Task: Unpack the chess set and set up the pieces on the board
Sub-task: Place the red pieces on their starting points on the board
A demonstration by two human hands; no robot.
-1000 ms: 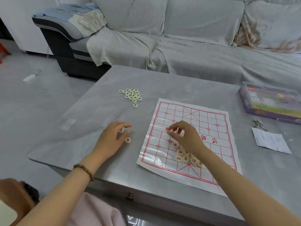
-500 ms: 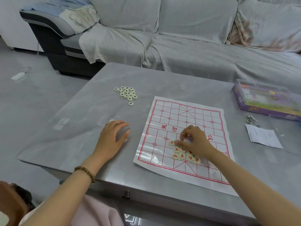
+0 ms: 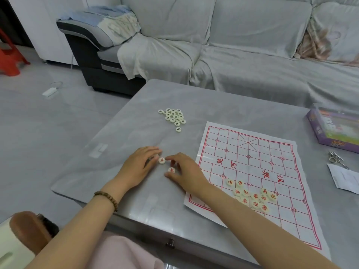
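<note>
The paper chess board (image 3: 252,162) with its red grid lies on the grey table (image 3: 136,133). Several red-marked round pieces (image 3: 250,195) sit bunched on the board's near half. A pile of black-marked pieces (image 3: 173,117) lies on the table, left of the board's far end. Two more red-marked pieces lie off the board's left edge. My left hand (image 3: 139,166) lies flat, fingertips beside one of them (image 3: 161,160). My right hand (image 3: 184,171) reaches across, thumb and fingers curled round the other piece (image 3: 171,169).
A purple game box (image 3: 334,129) stands at the table's right edge, with a small metal object (image 3: 336,159) and a paper slip (image 3: 343,178) in front of it. A grey covered sofa (image 3: 233,55) runs behind the table.
My right hand left the bunch of red pieces on the board and moved left, off the board, to the two loose pieces. My left hand stayed beside them.
</note>
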